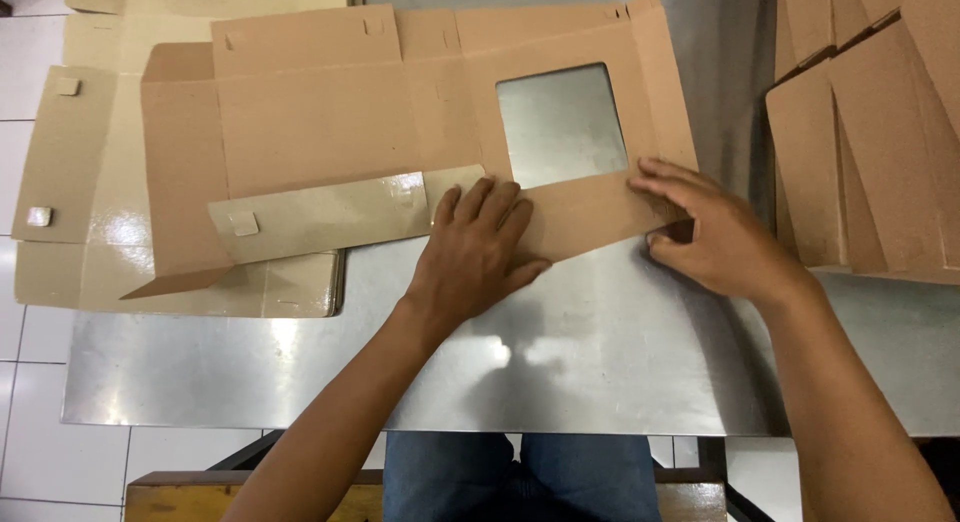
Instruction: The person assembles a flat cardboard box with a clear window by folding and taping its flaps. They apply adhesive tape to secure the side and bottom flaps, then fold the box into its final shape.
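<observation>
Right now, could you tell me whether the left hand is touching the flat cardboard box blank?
Touching: the head view shows the left hand pressed flat on the cardboard box blank.

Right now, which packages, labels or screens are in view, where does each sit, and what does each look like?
Flat box blank: unfolded brown cardboard on the steel table, with a square window cut-out; left hand and right hand press its near flap.
Second flat blank: paler tan, lying under the first at the table's left edge.
Stack of blanks: brown cardboard, piled at the right edge.
No labels, signs or screens visible.
</observation>
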